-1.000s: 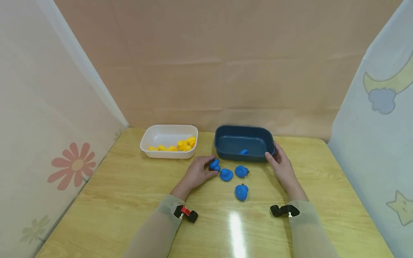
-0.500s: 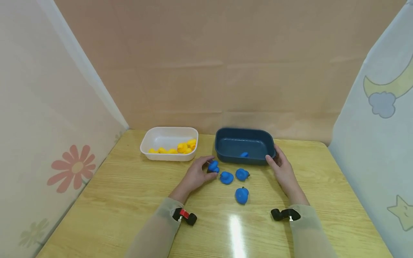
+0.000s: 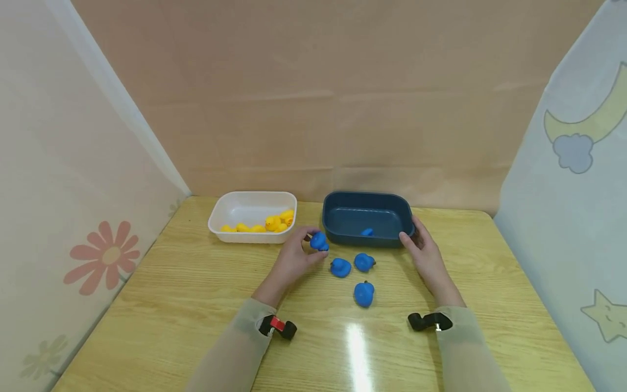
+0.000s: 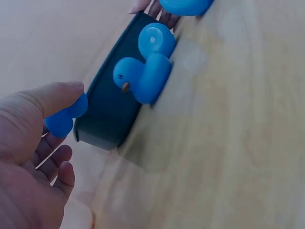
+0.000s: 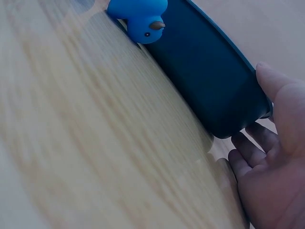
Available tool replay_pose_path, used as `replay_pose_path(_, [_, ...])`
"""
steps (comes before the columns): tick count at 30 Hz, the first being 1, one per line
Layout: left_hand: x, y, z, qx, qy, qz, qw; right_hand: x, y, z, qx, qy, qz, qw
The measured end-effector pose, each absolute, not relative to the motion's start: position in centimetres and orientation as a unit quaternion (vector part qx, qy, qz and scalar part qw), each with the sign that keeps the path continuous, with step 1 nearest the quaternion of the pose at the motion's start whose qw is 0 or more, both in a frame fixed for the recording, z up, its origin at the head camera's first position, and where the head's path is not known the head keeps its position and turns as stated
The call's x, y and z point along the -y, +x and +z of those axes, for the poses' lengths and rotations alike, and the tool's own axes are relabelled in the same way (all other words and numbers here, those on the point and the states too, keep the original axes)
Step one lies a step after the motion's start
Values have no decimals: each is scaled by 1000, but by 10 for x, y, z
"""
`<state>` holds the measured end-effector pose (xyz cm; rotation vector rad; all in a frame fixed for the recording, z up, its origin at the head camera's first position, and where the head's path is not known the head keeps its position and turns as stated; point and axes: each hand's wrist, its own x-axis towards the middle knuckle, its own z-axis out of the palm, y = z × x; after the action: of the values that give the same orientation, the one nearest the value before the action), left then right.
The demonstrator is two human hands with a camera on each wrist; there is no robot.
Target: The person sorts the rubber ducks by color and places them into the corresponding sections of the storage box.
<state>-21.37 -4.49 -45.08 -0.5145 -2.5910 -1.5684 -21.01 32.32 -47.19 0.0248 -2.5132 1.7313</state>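
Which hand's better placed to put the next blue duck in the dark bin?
Left, probably: the left hand pinches a blue duck near the left end of the dark bin; the right hand holds the bin's right end and no duck.

From where I stand, a brown, paper-like backdrop (image 3: 313, 109) rises at twelve o'clock, crossed by faint straight creases. A pale hanging (image 3: 59, 136) slants in at nine o'clock, printed with a red-petalled flower (image 3: 109, 255) towards half past eight and a fainter bloom (image 3: 44, 356) at eight. Opposite, at three, a bluish-white hanging (image 3: 548, 234) carries a yellow moon (image 3: 600, 121), a grey-blue cloud (image 3: 574, 153) and, nearer four, a star (image 3: 607, 316). The pale wood-grain counter (image 3: 161, 305) spreads across six o'clock, round-cornered at its far end, with a bright streak of reflected light (image 3: 357, 351) around half past five.
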Motion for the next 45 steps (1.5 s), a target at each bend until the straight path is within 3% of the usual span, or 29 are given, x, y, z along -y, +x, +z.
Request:
replay_pose_path(9, [38,-220,-425,845,-174,-499,79,-320,-205,-462,825,7,564,38])
replay_pose_path(14, [31,-224,-413,854,-163,-486,87,-324,-210,-470,825,7,563,39])
replay_pose_path(25, [11,-241,-404,872,-140,-459,95,-304,-195,-439,819,6,574,21])
replay_pose_path(45, [-12,-265,-411,900,-120,-410,86,-317,-213,-468,827,-3,561,28])
